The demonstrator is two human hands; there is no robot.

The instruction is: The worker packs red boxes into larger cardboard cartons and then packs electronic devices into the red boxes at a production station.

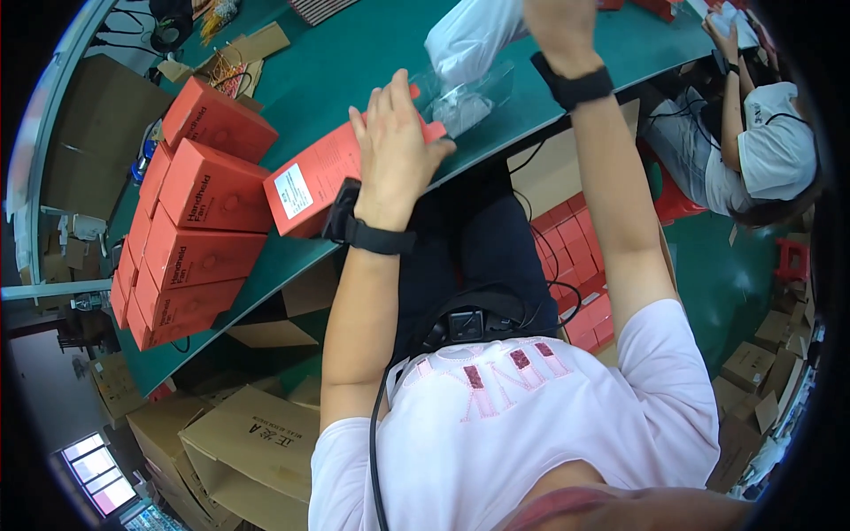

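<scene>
My left hand (391,146) spans a red carton (323,168) lying at the table's near edge, its fingers over the far side and its thumb by the end. A white label shows on the carton. Raised at the top of the view, my right hand (563,28) is closed at a white plastic bag (474,44), though its fingertips are partly cut off. Below that bag, a clear plastic wrapper (465,108) lies beside the carton's end. Black bands circle both wrists.
Several red fan boxes (217,195) are stacked on the green table (341,44) to the left. Red boxes fill a carton (580,257) below the table's edge. Brown cardboard boxes (257,438) stand at lower left. A co-worker (770,146) sits at the right.
</scene>
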